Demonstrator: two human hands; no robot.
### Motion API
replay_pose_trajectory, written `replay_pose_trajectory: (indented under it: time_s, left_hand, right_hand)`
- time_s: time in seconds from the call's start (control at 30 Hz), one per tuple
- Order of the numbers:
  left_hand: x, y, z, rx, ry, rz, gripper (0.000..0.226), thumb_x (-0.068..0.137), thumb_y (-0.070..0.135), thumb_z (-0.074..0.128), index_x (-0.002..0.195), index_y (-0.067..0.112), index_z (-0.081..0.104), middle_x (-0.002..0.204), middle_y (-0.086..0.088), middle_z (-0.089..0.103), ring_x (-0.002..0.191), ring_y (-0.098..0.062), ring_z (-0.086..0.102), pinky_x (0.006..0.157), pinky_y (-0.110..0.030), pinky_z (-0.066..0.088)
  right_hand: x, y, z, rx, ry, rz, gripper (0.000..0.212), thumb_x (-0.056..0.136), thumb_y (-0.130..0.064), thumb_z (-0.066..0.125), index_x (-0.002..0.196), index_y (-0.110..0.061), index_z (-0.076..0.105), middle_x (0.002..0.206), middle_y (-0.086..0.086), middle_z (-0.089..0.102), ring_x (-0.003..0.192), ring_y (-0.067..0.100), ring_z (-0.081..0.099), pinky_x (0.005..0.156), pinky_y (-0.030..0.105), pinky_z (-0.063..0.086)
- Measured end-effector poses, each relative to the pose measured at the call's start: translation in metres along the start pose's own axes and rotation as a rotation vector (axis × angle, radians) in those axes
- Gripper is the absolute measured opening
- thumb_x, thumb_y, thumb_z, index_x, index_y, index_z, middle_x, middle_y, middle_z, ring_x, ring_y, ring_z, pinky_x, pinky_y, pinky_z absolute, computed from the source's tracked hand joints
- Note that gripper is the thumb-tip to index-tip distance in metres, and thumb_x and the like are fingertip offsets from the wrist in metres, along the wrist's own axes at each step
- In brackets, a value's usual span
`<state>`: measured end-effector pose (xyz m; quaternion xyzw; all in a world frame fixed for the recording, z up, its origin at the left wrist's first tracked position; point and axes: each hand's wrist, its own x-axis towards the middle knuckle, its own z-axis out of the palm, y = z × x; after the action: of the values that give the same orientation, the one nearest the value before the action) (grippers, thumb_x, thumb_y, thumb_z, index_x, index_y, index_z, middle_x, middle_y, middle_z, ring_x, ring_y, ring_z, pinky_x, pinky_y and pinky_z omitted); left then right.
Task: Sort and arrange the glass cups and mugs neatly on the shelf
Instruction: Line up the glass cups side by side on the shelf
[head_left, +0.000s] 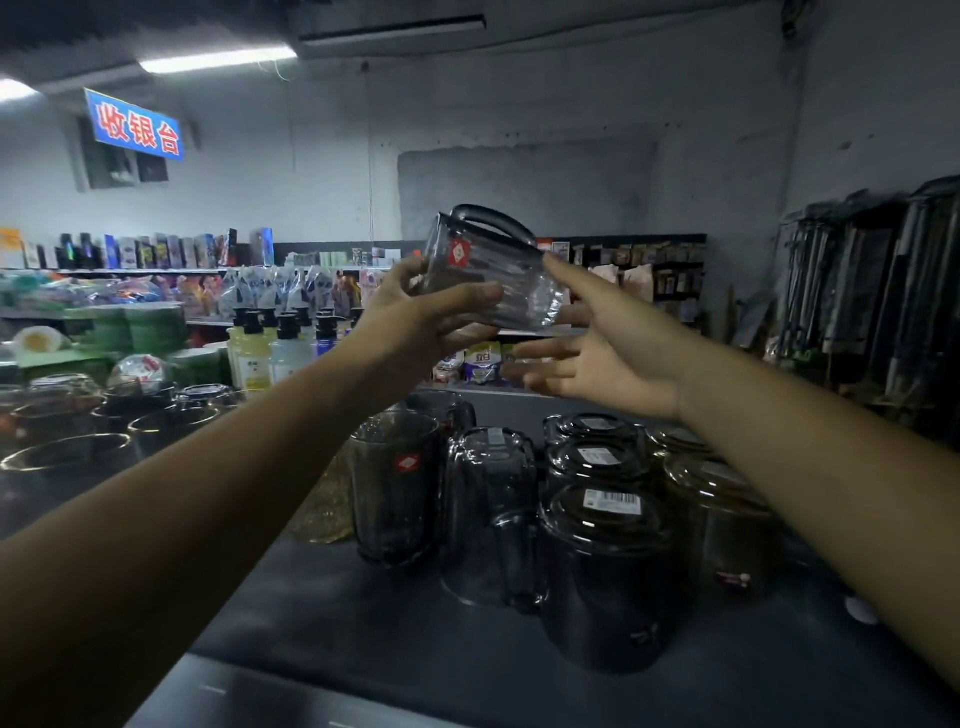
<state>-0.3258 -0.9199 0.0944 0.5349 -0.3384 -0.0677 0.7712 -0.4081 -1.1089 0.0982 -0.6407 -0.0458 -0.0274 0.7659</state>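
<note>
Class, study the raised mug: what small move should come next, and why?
Probably lower the glass mug toward the shelf: the left hand grips it tilted in mid-air, the open right hand reaches its end, and the other mugs already stand grouped below.

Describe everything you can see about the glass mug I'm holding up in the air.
The glass mug is clear, slightly smoky glass with a dark-looking looped handle and a red diamond sticker on its wall. It is held in the air above the shelf, tipped nearly onto its side, handle uppermost. The left hand grips it from below, thumb across the front; the open right hand touches its right end with the forefinger.
</note>
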Motion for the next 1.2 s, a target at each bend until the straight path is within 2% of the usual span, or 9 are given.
replay_pose_trajectory:
  time_s: [0.17,0.3,0.5,0.63,0.7,0.8,0.97,1.1,1.2]
  left_hand:
    - [-0.001,-0.006,0.0,0.258,-0.018,0.043,0.084,0.072,0.009,0.084,0.141,0.012,0.037,0.128,-0.014,0.065,0.111,-0.028,0.072,0.1,-0.044,0.057]
    - [0.005,-0.007,-0.019,0.492,-0.105,0.015,0.09,0.065,0.034,0.09,0.14,0.019,0.042,0.123,-0.005,0.07,0.108,-0.021,0.072,0.099,-0.045,0.056]
    - [0.013,0.001,-0.06,1.067,-0.384,-0.121,0.092,0.064,0.055,0.085,0.141,0.021,0.047,0.136,-0.002,0.061,0.125,-0.021,0.059,0.105,-0.041,0.051]
    - [0.023,-0.002,-0.073,1.33,-0.456,-0.179,0.083,0.076,0.066,0.064,0.14,0.015,0.053,0.141,-0.005,0.058,0.123,-0.02,0.058,0.089,-0.028,0.05]
    - [0.03,-0.007,-0.073,1.41,-0.485,-0.224,0.078,0.087,0.062,0.061,0.147,0.013,0.048,0.147,-0.005,0.054,0.128,-0.023,0.055,0.1,-0.034,0.047]
    - [0.04,-0.012,-0.071,1.482,-0.533,-0.275,0.075,0.091,0.062,0.058,0.149,0.016,0.046,0.149,-0.005,0.052,0.129,-0.024,0.053,0.109,-0.041,0.044]
    - [0.056,-0.021,-0.063,1.452,-0.571,-0.279,0.044,0.104,0.046,0.047,0.134,0.015,0.057,0.12,-0.006,0.067,0.088,-0.011,0.06,0.073,-0.03,0.049]
    - [0.064,-0.022,-0.055,1.495,-0.605,-0.364,0.047,0.097,0.066,0.044,0.117,0.025,0.053,0.109,-0.003,0.063,0.09,-0.018,0.061,0.083,-0.044,0.06]
    - [0.065,-0.021,-0.048,1.534,-0.626,-0.438,0.044,0.097,0.065,0.046,0.115,0.026,0.054,0.099,0.0,0.059,0.092,-0.023,0.064,0.068,-0.036,0.058]
  right_hand:
    - [0.008,0.003,0.013,-0.037,0.052,-0.166,0.028,0.091,-0.042,0.071,0.102,-0.016,0.072,0.092,0.012,0.072,0.069,0.021,0.065,0.059,0.028,0.048]
    - [0.012,0.003,0.012,-0.083,0.081,-0.25,0.035,0.089,-0.035,0.073,0.114,-0.01,0.069,0.103,0.014,0.075,0.083,0.024,0.071,0.069,0.032,0.057]
    - [0.015,-0.021,0.005,-0.677,0.242,-0.295,0.056,0.074,-0.045,0.085,0.106,-0.004,0.066,0.092,0.018,0.078,0.063,0.025,0.066,0.049,0.029,0.051]
    - [0.026,-0.025,0.011,-1.034,0.364,-0.23,0.071,0.061,-0.058,0.09,0.096,0.0,0.065,0.077,0.016,0.071,0.056,0.027,0.062,0.052,0.035,0.051]
    - [0.034,-0.022,0.015,-1.126,0.426,-0.181,0.071,0.061,-0.056,0.091,0.094,0.0,0.062,0.071,0.011,0.058,0.047,0.023,0.058,0.046,0.03,0.047]
    - [0.047,-0.014,0.018,-1.244,0.448,-0.122,0.07,0.062,-0.057,0.09,0.098,-0.005,0.061,0.08,0.011,0.062,0.049,0.02,0.057,0.041,0.024,0.043]
    - [0.064,-0.001,0.024,-1.414,0.431,-0.01,0.057,0.066,-0.058,0.086,0.078,-0.01,0.058,0.07,0.006,0.058,0.052,0.018,0.055,0.039,0.016,0.036]
    - [0.072,0.008,0.027,-1.452,0.353,0.086,0.058,0.066,-0.053,0.089,0.071,-0.012,0.048,0.068,0.004,0.052,0.046,0.015,0.051,0.034,0.013,0.033]
    - [0.073,0.014,0.027,-1.447,0.269,0.137,0.055,0.066,-0.048,0.091,0.069,-0.012,0.049,0.064,0.003,0.048,0.044,0.015,0.046,0.036,0.014,0.035]
